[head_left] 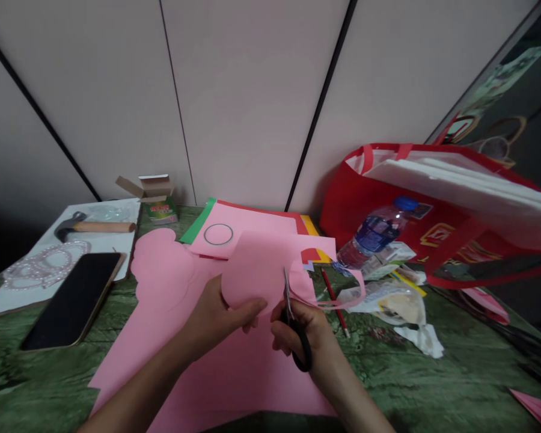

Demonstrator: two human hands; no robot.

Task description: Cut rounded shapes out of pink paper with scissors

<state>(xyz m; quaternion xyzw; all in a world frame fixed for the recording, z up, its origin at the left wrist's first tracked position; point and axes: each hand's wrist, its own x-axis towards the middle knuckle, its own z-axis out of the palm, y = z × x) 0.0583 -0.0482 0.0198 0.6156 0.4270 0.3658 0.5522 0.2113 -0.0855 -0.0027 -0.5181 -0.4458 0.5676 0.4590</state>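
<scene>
Green, wood-patterned tabletop: near its left edge, a white sheet bears a beaded strand and a hammer; a dark phone lies across the sheet's near right corner. Toward the far edge stands an opened box. Centrally, above larger pink sheets, the left hand pinches a rounded piece of pink paper, thumb on top. The right hand is closed round the handles of black-handled scissors, blades at the paper's right side; their opening cannot be told. Farther right: a curved pink strip, a red pencil, a tilted bottle and, at the far right corner, a red bag.
</scene>
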